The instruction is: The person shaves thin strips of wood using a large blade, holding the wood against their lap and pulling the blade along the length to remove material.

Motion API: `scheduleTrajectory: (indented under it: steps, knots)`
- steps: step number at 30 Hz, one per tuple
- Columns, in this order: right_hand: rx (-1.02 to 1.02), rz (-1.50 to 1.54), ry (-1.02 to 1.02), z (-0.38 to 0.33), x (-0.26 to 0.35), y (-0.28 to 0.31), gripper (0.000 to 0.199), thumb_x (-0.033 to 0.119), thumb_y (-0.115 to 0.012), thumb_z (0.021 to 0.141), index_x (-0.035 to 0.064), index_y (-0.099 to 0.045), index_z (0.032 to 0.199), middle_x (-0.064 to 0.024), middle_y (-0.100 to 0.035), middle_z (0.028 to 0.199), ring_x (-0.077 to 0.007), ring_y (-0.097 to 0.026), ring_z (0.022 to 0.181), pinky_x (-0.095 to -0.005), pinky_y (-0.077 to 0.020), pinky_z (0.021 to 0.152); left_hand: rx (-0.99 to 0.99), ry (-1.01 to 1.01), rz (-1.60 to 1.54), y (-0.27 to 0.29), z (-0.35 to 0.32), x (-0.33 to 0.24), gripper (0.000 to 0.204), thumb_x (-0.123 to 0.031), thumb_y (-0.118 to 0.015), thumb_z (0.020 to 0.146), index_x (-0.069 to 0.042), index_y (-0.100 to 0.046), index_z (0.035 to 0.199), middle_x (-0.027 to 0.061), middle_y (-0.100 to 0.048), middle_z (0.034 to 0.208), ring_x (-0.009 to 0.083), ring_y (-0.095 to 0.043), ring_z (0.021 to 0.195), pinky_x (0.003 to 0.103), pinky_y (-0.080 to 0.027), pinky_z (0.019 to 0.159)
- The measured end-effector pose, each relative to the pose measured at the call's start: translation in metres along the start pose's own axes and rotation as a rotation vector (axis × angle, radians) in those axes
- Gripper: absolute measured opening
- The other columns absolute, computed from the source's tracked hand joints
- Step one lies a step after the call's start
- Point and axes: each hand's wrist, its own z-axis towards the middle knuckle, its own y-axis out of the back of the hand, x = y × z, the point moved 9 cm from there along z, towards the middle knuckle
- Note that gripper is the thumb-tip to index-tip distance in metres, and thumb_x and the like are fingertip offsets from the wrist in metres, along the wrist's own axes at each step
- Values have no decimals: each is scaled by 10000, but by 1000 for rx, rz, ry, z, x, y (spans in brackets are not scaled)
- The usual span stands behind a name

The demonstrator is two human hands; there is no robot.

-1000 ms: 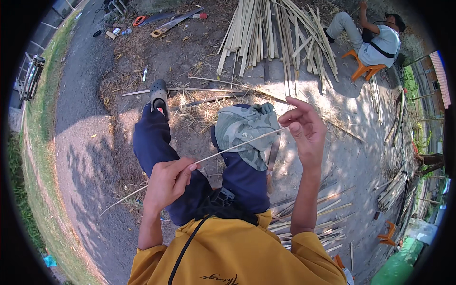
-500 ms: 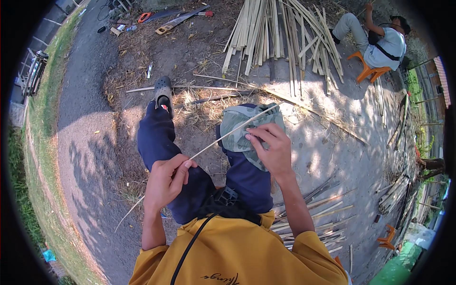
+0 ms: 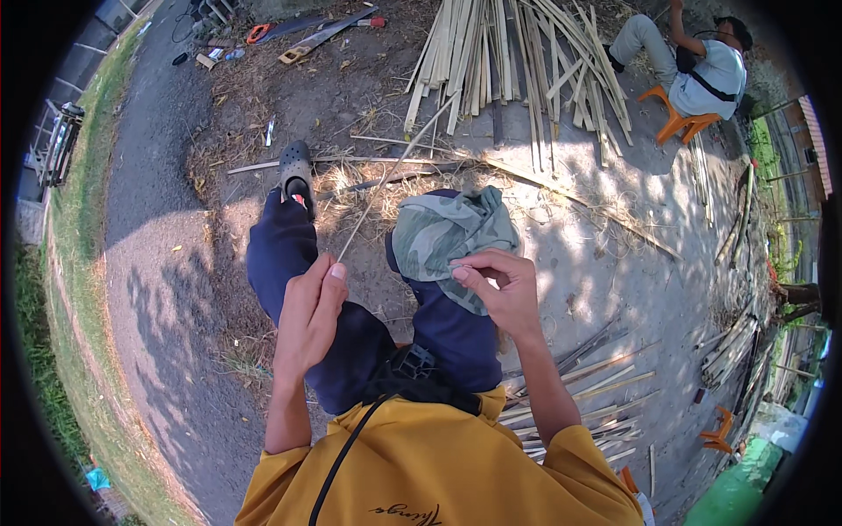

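Note:
My left hand (image 3: 307,311) is closed, thumb against forefinger, on the near end of a thin bamboo strip (image 3: 383,180). The strip slants up and away to the right, its far end reaching the pile of strips at the back. A camouflage cloth (image 3: 438,230) covers my right knee. Over its near edge my right hand (image 3: 509,294) is held in a pinch, thumb and forefinger pressed together. Whether cloth or something small is between those fingertips cannot be made out.
Bamboo strips (image 3: 491,66) lie piled at the far centre, with more (image 3: 596,403) beside my right hip. Two saws (image 3: 324,39) rest at the far left. A person (image 3: 702,74) sits on an orange stool (image 3: 675,118) at the far right.
The strip has swung from lying across my lap to pointing away from me, and my left hand now holds it by its end. My right hand has dropped slightly, apart from the strip.

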Motion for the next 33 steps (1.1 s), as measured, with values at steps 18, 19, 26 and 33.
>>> scheduleTrajectory:
  steps: [18,19,26,33]
  knots:
    - [361,-417,191,-13,35,-28,187,93,-785,913,75,-815,1096,-66,-777,966,-258,-742,861,-339,-589,769,161,-46,98,-73,85,-8,613,-208,-977,753,-64,-404,917,132,-718,862,163,-723,781,313,-578,696]
    - [234,-402,130,-9,33,6,186,81,-790,915,70,-823,1098,-81,-793,977,-243,-754,847,-329,-593,777,171,-30,61,-72,85,-8,578,-170,-952,776,-66,-401,914,130,-716,853,161,-722,777,314,-580,698]
    - [-355,-1089,-136,-5,-75,197,588,186,-725,1009,39,-520,1541,-234,-609,1470,-272,-617,1320,-394,-471,1116,169,-52,-52,-72,86,-2,442,-42,-826,877,-69,-386,917,131,-704,843,147,-716,788,315,-582,711]
    - [25,-65,-226,46,-63,81,650,291,-775,983,32,-537,1530,-172,-672,1383,-252,-642,1247,-381,-474,1104,169,-105,-38,-72,84,-3,405,-29,-788,909,-61,-384,923,136,-694,890,140,-711,839,307,-579,724]
